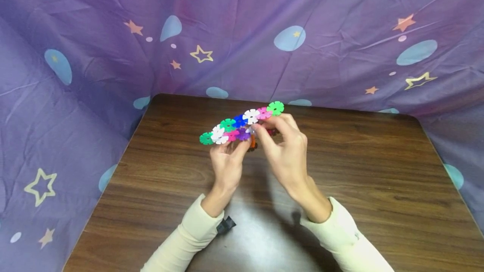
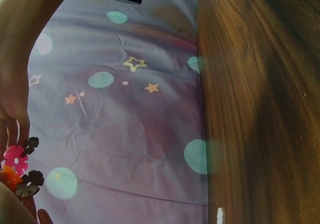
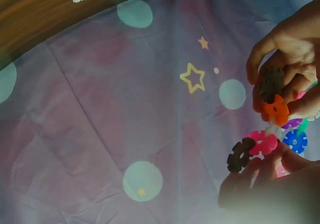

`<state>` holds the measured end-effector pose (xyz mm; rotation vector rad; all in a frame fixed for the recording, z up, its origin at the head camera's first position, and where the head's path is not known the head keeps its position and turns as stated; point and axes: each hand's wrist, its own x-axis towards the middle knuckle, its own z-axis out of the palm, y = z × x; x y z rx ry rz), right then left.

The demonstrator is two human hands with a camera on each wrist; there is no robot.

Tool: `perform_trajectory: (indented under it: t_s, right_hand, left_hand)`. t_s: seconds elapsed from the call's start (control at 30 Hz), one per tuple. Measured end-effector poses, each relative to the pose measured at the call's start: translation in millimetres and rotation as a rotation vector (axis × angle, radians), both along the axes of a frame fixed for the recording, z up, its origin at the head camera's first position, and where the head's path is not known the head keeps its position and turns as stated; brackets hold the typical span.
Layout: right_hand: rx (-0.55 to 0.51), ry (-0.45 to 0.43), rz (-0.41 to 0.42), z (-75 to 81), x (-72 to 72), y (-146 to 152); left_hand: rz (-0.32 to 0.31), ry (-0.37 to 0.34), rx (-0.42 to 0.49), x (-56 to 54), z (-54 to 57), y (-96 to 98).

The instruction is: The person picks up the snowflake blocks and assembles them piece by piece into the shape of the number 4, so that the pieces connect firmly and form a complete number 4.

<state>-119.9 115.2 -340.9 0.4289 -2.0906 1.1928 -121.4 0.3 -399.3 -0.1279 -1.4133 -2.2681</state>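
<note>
Both hands hold up a chain of interlocking flower-shaped plastic discs [image 1: 228,125] over the table, in green, white, pink, blue and purple. Two slanting rows run side by side, and a bright green disc [image 1: 275,108] ends the upper one at the right. My left hand [image 1: 228,163] grips the lower row from beneath, thumb near a purple disc [image 1: 243,134]. With thumb and fingers, my right hand [image 1: 290,150] pinches the right part of the chain. Beneath, the right wrist view shows an orange disc [image 3: 275,110], a pink disc [image 3: 261,142] and a dark brown disc [image 3: 241,155].
The brown wood-grain table [image 1: 159,167] lies under both forearms. A purple curtain [image 1: 242,20] with stars and blue spots hangs behind it and at the sides. Next to the left cuff is a black strap [image 1: 226,225]. Glare brightens the table's near middle.
</note>
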Motion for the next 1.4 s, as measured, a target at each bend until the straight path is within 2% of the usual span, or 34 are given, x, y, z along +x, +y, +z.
perform_trajectory:
  t_s: [0.1,0.3,0.4,0.53,0.67,0.87,1.0,1.2,1.4]
  right_hand:
    - [0.035,0.009,-0.024,0.9,1.6,1]
    - [0.199,0.141,-0.054,3.9,0.6,0]
    - [0.284,0.170,-0.076,6.9,-0.3,-1]
    - [0.365,0.134,-0.056,11.4,-0.8,-1]
    - [0.396,0.088,-0.018,16.3,-1.3,0]
    - [0.365,0.075,-0.050,14.1,-0.7,-4]
    - [0.346,0.066,-0.086,13.1,0.8,-8]
    - [0.380,0.025,-0.099,17.4,3.7,-11]
    - [0.423,-0.021,-0.064,22.7,3.4,-7]
  left_hand:
    - [0.004,0.003,-0.018,0.2,-0.7,-0.2]
    - [0.016,0.004,-0.035,0.2,-2.0,0.8]
    - [0.044,0.013,-0.051,0.0,-2.6,2.2]
    - [0.053,0.024,-0.050,-0.6,-3.3,2.6]
    - [0.028,0.021,0.003,-0.9,-2.2,4.1]
    - [0.005,-0.008,0.133,-2.1,-2.2,9.0]
    - [0.008,-0.023,0.186,-2.9,-3.7,12.6]
    - [0.032,-0.038,0.204,-3.5,-4.0,16.8]
    - [0.012,-0.034,0.213,-0.5,-3.7,16.2]
